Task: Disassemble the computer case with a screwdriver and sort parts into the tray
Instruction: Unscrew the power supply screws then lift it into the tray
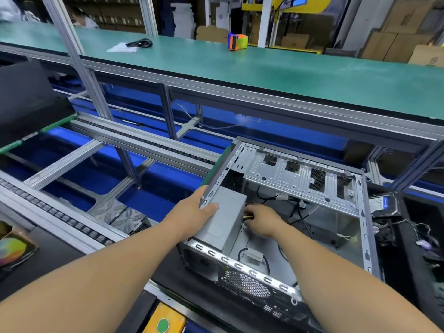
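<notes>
An open metal computer case (298, 174) lies on its side at centre right, its inside facing up. A grey power supply box (223, 219) sits in the case's near left corner. My left hand (192, 212) grips the case's left frame edge, thumb lying on top of the power supply. My right hand (262, 221) is inside the case beside the power supply, fingers curled round a bundle of yellow and black wires (247, 216). Black cables (298, 212) trail across the case floor. No screwdriver is in view.
A black tray (408, 236) holding a hard drive (382, 204) and loose wired parts stands right of the case. Roller conveyor rails (60, 212) run on the left. A green bench (240, 66) behind carries a tape dispenser (236, 42) and a black cable (139, 43). A yellow button box (164, 320) sits near the front edge.
</notes>
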